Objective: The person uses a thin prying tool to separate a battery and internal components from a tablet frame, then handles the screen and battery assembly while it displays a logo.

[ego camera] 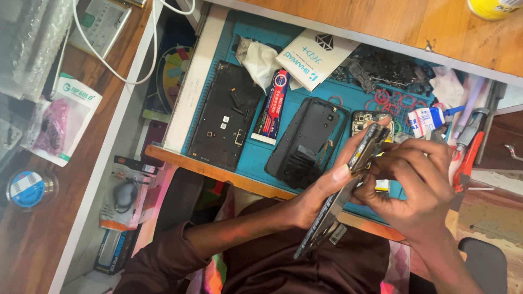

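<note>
My left hand point(321, 190) and my right hand point(417, 182) both hold a disassembled phone point(366, 148), seen edge-on and tilted, over the near edge of a blue work mat point(261, 158). The left thumb lies along the phone's side. The right fingers curl over its upper part. A flat strip of the phone point(321, 228) hangs down toward my lap. Just left of my hands, a black phone back cover point(310, 136) lies on the mat. A small circuit board point(364, 121) sits behind the phone.
On the mat lie a large black panel point(226, 117), a red glue tube point(272, 103), a white cloth point(260, 61), a white box point(316, 54), red rubber bands point(389, 99), small metal parts point(384, 68), a white glue bottle point(430, 118) and red-handled pliers point(467, 160). Packets and a tape roll point(27, 188) lie left.
</note>
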